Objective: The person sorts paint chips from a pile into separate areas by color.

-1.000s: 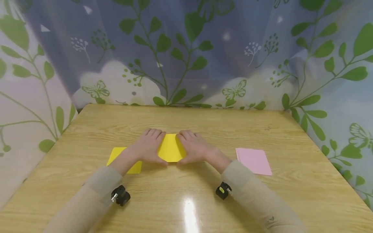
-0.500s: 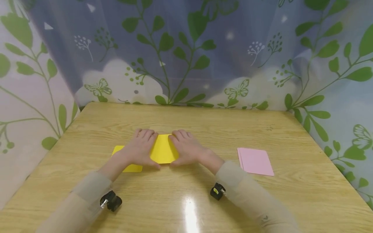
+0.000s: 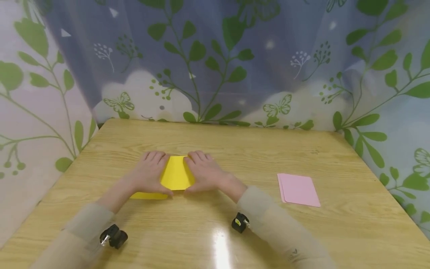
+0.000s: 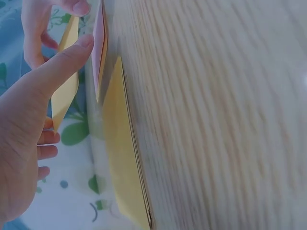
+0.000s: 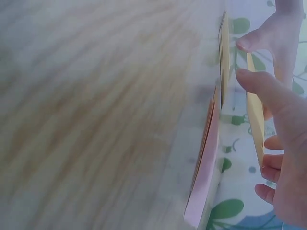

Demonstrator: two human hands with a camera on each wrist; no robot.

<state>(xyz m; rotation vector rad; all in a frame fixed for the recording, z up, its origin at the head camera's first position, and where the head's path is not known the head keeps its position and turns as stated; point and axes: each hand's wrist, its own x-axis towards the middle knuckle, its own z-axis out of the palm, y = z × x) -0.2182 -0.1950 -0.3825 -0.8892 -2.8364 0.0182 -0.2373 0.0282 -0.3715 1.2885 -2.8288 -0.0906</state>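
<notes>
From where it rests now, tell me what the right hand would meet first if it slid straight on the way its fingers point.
The right hand points toward the table's far edge. Only bare wood lies ahead, then probably the leaf-print curtain; depth there is unclear.

Bare hands, beige sleeves

Both arms wear loose, pale grey-beige sleeves (image 3: 268, 213) reaching the wrists. A small black camera (image 3: 113, 236) sits under the left cuff; its twin (image 3: 239, 223) under the right shows a yellow spot.
</notes>
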